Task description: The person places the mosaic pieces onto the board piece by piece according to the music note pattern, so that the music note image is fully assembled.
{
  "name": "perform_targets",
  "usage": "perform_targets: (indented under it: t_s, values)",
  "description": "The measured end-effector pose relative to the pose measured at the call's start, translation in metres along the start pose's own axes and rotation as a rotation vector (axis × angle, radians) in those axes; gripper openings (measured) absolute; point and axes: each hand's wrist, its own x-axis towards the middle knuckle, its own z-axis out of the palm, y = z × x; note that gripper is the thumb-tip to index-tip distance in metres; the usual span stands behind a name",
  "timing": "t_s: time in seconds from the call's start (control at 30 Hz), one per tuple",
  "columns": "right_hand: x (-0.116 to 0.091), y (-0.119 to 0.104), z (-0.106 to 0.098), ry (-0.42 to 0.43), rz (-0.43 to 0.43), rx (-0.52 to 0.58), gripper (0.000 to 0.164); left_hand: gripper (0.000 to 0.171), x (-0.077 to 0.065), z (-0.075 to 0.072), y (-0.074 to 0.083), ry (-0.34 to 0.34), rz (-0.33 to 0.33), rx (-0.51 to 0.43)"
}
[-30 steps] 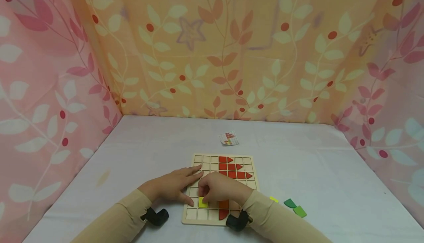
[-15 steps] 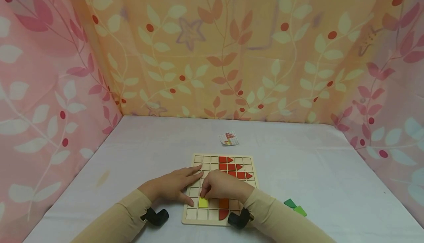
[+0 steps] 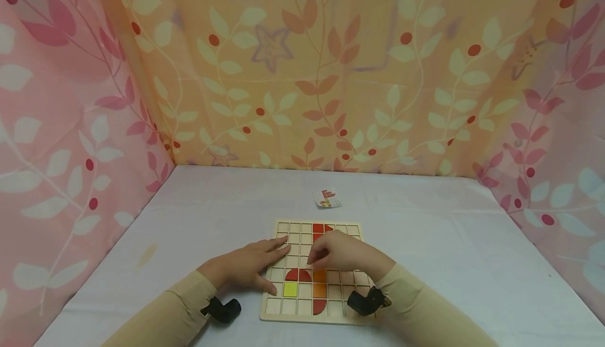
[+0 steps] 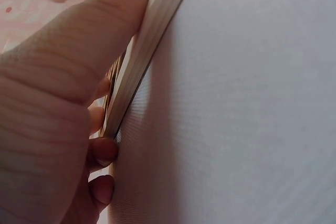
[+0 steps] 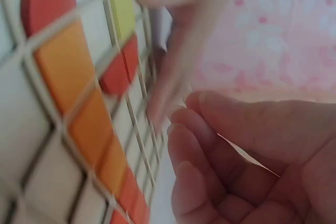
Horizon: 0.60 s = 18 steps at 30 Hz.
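Note:
A wooden grid board point(image 3: 277, 316) lies on the table with flat coloured pieces set in its squares. My left hand point(image 3: 248, 263) rests on its left side, fingers straight and thumb along the edge. Near that thumb sits a yellow square piece point(image 3: 290, 289), with two rounded red pieces point(image 3: 298, 275) forming a half circle just above it. Over the board's middle, my right hand point(image 3: 342, 252) hovers with loosely curled fingers and nothing visible in them; in the right wrist view its thumb point(image 5: 252, 121) meets the fingertips. Orange pieces point(image 3: 319, 289) form a column, with a rounded red piece point(image 3: 319, 306) below.
A small picture card point(image 3: 326, 198) with a printed grid lies beyond the board. The white tablecloth point(image 3: 425, 221) reaches back to a patterned curtain point(image 3: 302, 74). The right sleeve point(image 3: 425, 305) crosses the table's right front part.
My right hand has moved up and right from beside the yellow square, uncovering the rounded red pieces. The right sleeve now hides the green pieces. My left hand stays put.

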Motion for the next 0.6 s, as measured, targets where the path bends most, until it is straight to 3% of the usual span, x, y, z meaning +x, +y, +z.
perform_targets:
  t_s: [0.13,0.6]
  values:
    - [-0.019,0.014,-0.015,0.029,-0.002,0.028,0.004,0.098,0.0,0.0,0.001,-0.005,-0.01,-0.003]
    - [-0.084,0.065,-0.047,0.041,0.153,0.027,0.008,0.099,0.001,-0.001,0.001,-0.014,-0.021,0.004]
